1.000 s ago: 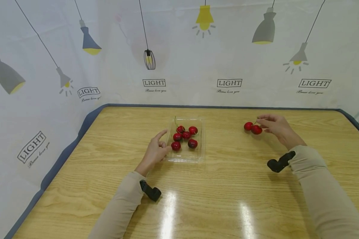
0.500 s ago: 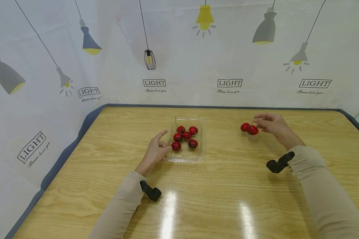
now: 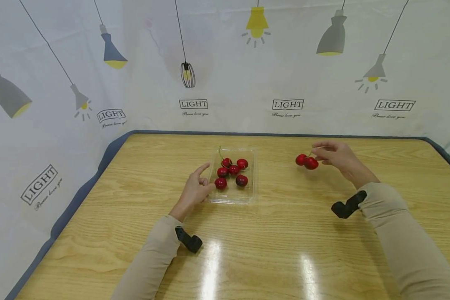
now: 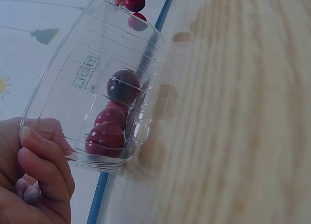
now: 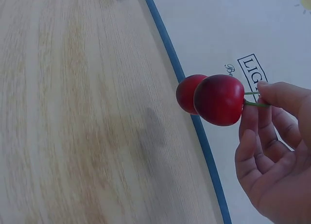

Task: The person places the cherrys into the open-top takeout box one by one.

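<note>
My right hand (image 3: 339, 158) pinches the thin green stems (image 5: 255, 104) of a pair of cherries (image 5: 218, 100), which hang just above the table to the right of the container. At the left side of a clear plastic container (image 3: 252, 193), my left hand (image 3: 196, 187) holds the wall near the rim between thumb and fingers. Several dark red cherries (image 3: 233, 169) lie inside it, one with its stem standing up at the back. Through the clear wall, the left wrist view shows some of these cherries (image 4: 105, 140) beside the left fingers (image 4: 46, 158).
The light wooden table (image 3: 277, 241) has a blue edge (image 3: 285, 134) along its back. Behind it hangs a white sheet (image 3: 225, 62) printed with lamps. Black wrist cameras (image 3: 348, 204) sit on both sleeves.
My right hand has moved left toward the container, carrying the pair of cherries with it. The left hand and the container have stayed in place.
</note>
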`<state>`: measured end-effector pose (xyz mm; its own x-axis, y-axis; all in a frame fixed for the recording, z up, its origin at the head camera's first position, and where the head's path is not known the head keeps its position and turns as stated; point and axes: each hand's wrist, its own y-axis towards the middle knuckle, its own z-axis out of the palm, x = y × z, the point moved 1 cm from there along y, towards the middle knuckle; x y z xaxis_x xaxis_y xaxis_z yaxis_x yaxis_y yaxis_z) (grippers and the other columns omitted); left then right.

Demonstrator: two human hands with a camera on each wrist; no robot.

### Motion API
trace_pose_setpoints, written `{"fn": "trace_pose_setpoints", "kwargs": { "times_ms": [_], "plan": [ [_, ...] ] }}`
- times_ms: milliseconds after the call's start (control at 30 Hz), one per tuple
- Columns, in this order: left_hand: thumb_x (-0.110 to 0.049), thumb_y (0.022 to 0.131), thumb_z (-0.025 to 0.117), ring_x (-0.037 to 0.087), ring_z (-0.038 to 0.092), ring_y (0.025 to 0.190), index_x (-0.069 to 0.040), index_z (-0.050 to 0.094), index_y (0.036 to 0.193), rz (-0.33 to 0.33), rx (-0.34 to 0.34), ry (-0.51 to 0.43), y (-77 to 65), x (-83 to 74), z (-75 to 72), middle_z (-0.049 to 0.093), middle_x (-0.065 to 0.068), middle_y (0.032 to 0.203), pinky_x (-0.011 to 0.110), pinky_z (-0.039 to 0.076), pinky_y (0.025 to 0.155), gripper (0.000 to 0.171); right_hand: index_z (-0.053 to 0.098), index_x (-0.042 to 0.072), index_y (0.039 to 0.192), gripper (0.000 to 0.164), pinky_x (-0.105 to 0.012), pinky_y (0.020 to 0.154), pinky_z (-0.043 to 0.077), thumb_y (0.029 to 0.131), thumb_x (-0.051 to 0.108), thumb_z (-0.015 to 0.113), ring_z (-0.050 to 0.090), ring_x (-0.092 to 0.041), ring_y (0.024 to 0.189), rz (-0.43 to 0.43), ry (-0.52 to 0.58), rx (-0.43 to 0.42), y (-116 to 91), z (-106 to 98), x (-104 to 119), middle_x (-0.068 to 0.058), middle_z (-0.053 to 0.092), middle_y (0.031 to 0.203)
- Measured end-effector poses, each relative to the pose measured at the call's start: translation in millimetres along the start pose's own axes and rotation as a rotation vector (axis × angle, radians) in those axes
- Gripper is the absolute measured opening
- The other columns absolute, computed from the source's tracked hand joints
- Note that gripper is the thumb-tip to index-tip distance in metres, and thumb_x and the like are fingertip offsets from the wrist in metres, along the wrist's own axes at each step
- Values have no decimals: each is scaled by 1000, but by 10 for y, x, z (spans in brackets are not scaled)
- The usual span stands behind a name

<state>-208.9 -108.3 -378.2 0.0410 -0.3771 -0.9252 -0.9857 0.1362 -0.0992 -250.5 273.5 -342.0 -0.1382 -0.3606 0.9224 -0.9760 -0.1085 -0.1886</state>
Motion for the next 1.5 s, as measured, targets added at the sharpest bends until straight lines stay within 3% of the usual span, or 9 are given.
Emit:
{"fn": "trace_pose_setpoints", "kwargs": {
  "times_ms": [200,500,867,1500],
  "plan": [
    [2,77,54,8,30,38,-16,31,137,1,2,-4,3,6,-3,34,-2,52,22,26,36,66,50,8,114,39,-22,71,46,85,33,57,55,-4,81,-38,-32,15,-1,67,52,7,56,93],
    [2,77,54,8,31,39,-15,31,137,-5,-4,2,-8,-8,-1,35,-1,52,21,25,36,67,53,14,110,32,-25,72,46,84,32,58,56,-8,80,-86,-36,46,-38,180,149,5,58,91],
    [2,77,55,8,31,39,-16,32,137,-12,-5,2,-12,-19,1,35,-2,53,21,26,36,67,48,1,120,45,-24,69,46,86,30,56,55,-11,81,-113,-81,36,-63,267,248,1,58,92],
    [2,77,53,9,31,37,-17,30,138,-10,7,-38,-29,-39,5,35,-1,53,22,27,36,68,50,2,115,40,-25,66,45,86,29,56,57,-8,78,-166,-85,26,-110,412,422,-2,56,96]
  ]
}}
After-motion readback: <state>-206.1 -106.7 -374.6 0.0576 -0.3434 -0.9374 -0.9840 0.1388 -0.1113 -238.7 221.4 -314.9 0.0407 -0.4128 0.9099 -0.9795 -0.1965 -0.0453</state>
